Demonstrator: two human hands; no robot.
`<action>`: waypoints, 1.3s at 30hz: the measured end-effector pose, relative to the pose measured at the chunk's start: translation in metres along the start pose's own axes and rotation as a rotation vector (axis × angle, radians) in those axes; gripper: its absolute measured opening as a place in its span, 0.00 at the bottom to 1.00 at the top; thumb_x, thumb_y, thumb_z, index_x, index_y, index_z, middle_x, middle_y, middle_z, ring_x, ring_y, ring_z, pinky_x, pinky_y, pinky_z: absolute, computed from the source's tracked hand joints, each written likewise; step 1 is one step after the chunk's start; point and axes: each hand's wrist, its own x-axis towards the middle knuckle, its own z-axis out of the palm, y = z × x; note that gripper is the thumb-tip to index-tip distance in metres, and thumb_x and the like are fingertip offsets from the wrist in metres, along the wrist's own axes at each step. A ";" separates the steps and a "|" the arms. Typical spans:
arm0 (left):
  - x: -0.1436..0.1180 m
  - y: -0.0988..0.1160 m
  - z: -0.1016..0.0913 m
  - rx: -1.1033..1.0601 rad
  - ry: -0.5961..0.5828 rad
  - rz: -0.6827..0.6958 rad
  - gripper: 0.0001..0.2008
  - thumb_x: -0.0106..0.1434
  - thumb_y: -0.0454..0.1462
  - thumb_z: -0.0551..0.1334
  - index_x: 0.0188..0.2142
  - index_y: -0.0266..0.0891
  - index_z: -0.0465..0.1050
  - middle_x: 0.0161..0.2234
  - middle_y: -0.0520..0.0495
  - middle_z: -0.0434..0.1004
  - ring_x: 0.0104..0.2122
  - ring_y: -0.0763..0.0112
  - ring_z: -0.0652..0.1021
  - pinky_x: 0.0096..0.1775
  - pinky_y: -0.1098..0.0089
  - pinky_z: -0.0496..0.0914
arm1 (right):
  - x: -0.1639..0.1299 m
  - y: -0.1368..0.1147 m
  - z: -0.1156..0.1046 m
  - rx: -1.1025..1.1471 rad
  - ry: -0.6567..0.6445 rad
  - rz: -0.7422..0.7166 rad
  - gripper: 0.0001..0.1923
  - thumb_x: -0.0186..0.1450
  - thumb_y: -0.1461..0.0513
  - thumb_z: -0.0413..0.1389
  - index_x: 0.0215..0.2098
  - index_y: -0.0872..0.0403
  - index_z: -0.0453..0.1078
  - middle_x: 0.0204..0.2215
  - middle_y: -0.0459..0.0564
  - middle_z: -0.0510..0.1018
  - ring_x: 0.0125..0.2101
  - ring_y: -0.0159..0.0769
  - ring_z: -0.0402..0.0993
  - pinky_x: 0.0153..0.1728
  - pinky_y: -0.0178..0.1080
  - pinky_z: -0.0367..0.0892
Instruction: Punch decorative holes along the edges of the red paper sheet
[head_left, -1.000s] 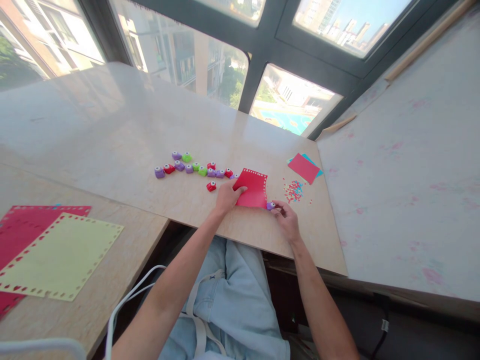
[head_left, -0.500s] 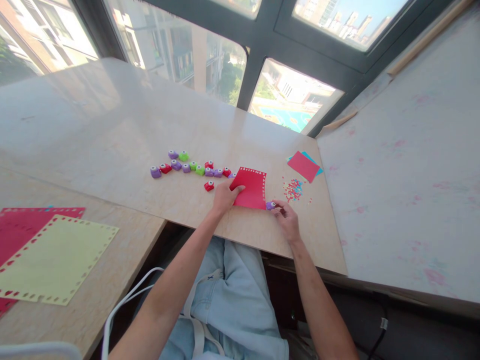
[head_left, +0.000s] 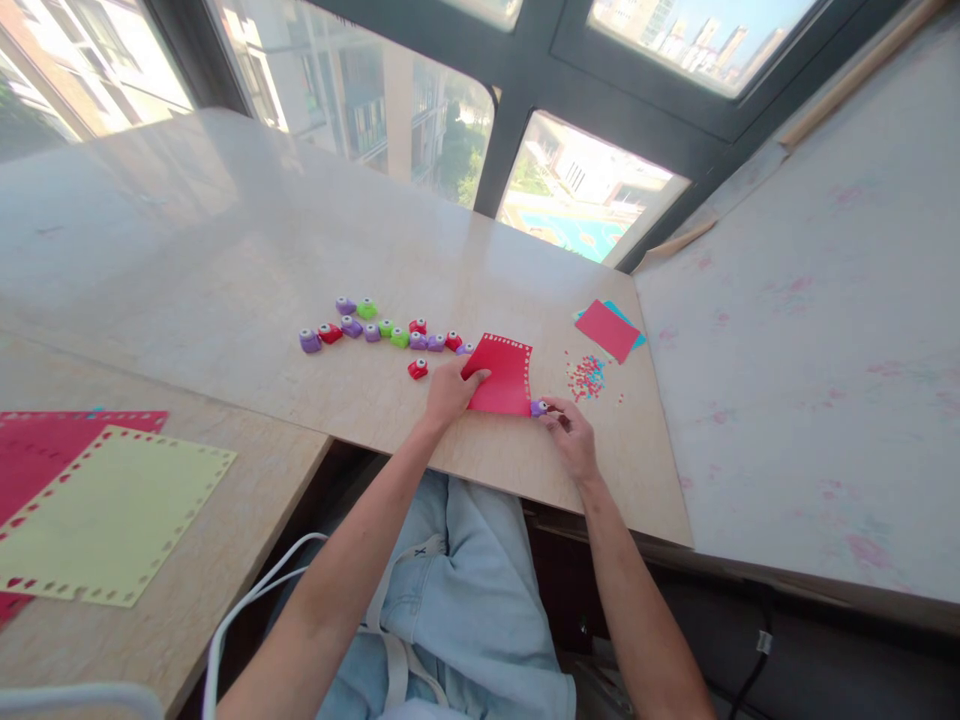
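Observation:
A red sheet of paper lies in front of me, with small punched holes along its far and right edges. My left hand grips its left edge, thumb on top and fingers underneath. At the near right corner of the sheet is a purple craft punch, held in the closed fingers of my right hand. The punch touches the paper's edge; whether the paper sits in its slot is too small to tell. Several purple, green and red craft punches stand in a loose row left of the sheet.
Punched-out paper bits lie in a pile beyond my right hand, below stacked red and blue cards. At left lie a pale yellow sheet and a red sheet, both with punched borders. A white cable hangs near the table edge.
The purple punch in my right hand has shifted slightly left, closer against the paper's corner. My left hand stays on the sheet.

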 end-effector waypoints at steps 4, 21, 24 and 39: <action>0.000 -0.001 0.001 0.054 -0.001 -0.007 0.09 0.61 0.39 0.62 0.38 0.37 0.77 0.35 0.46 0.81 0.33 0.64 0.77 0.35 0.69 0.68 | 0.002 -0.002 0.004 0.016 0.009 -0.002 0.13 0.60 0.60 0.57 0.44 0.52 0.73 0.40 0.50 0.78 0.38 0.38 0.73 0.41 0.41 0.68; -0.006 -0.004 0.001 0.076 -0.010 0.043 0.09 0.63 0.40 0.60 0.36 0.37 0.76 0.34 0.45 0.80 0.32 0.64 0.76 0.34 0.69 0.66 | 0.002 0.007 0.002 0.073 0.044 0.019 0.15 0.60 0.57 0.59 0.45 0.52 0.73 0.37 0.49 0.78 0.33 0.35 0.72 0.37 0.39 0.67; -0.007 -0.005 0.001 0.053 -0.002 0.055 0.09 0.63 0.40 0.60 0.37 0.37 0.76 0.34 0.46 0.80 0.33 0.65 0.77 0.35 0.70 0.66 | 0.002 0.005 0.002 0.055 0.034 0.020 0.15 0.60 0.56 0.59 0.45 0.52 0.73 0.37 0.49 0.78 0.34 0.36 0.72 0.37 0.40 0.67; -0.008 -0.004 -0.001 -0.025 0.000 0.038 0.11 0.63 0.40 0.60 0.39 0.38 0.77 0.38 0.46 0.81 0.36 0.65 0.78 0.38 0.69 0.69 | 0.001 0.004 0.006 -0.086 -0.042 -0.085 0.13 0.63 0.59 0.57 0.45 0.50 0.73 0.41 0.51 0.77 0.39 0.39 0.73 0.42 0.44 0.69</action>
